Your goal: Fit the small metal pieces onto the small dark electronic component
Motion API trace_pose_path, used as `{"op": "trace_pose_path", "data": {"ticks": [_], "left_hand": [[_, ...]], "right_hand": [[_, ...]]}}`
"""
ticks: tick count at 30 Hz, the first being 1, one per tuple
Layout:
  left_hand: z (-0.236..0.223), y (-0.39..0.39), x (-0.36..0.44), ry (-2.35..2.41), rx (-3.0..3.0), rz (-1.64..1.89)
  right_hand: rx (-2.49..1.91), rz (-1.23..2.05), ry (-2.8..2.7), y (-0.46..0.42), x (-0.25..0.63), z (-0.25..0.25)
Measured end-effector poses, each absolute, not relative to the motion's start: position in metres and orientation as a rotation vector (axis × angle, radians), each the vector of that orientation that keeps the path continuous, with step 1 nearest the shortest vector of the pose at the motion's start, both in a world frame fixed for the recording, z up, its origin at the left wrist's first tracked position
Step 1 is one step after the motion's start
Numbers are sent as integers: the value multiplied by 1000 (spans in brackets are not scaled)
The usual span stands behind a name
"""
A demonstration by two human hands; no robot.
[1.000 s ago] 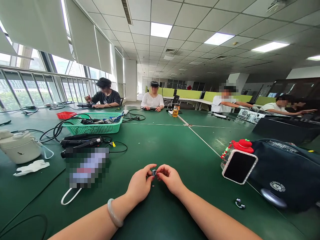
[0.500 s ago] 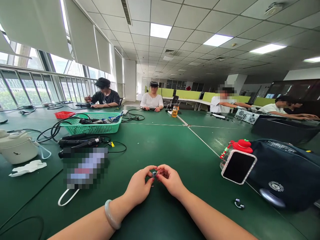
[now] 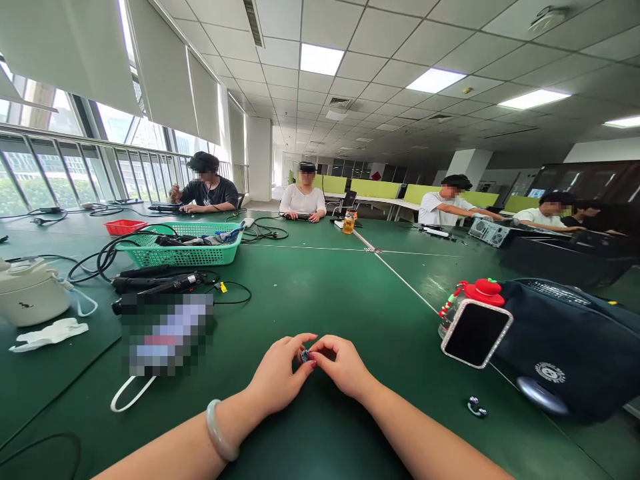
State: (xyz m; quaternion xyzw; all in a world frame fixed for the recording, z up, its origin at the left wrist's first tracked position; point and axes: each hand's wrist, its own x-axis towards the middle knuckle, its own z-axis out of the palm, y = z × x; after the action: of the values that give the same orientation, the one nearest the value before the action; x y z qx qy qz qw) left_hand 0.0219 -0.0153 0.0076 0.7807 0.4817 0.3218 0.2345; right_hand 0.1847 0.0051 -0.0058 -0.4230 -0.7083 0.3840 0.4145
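Observation:
Between my fingertips, just over the green table (image 3: 320, 287), is a small dark blue-grey object (image 3: 305, 356); its kind is too small to make out. My left hand (image 3: 277, 373), with a pale bangle (image 3: 220, 430) on its wrist, closes its fingers round the left side of it. From the other side, my right hand (image 3: 343, 367) pinches it between thumb and fingers. The fingers cover part of the object.
At left lie a blurred phone (image 3: 173, 333), black handheld devices (image 3: 155, 287), a green basket (image 3: 187, 253) and cables. On the right are a phone in a sparkly case (image 3: 477, 333), a dark bag (image 3: 565, 340), a bottle with a red cap (image 3: 483, 292) and a small dark clip-shaped item (image 3: 477, 407). Several people sit beyond.
The small object has turned and shifted slightly left and down between my fingers. My fingers have changed their hold a little, the right thumb and fingers drawing closer together.

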Motion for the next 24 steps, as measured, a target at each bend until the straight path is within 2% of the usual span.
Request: {"op": "trace_pose_path", "data": {"ticks": [16, 24], "left_hand": [[14, -20, 22, 1191, 2260, 889], [-2, 3, 10, 1441, 1850, 983]], "right_hand": [[-997, 1043, -1830, 6, 191, -5], [-1247, 915, -1891, 19, 205, -17]]}}
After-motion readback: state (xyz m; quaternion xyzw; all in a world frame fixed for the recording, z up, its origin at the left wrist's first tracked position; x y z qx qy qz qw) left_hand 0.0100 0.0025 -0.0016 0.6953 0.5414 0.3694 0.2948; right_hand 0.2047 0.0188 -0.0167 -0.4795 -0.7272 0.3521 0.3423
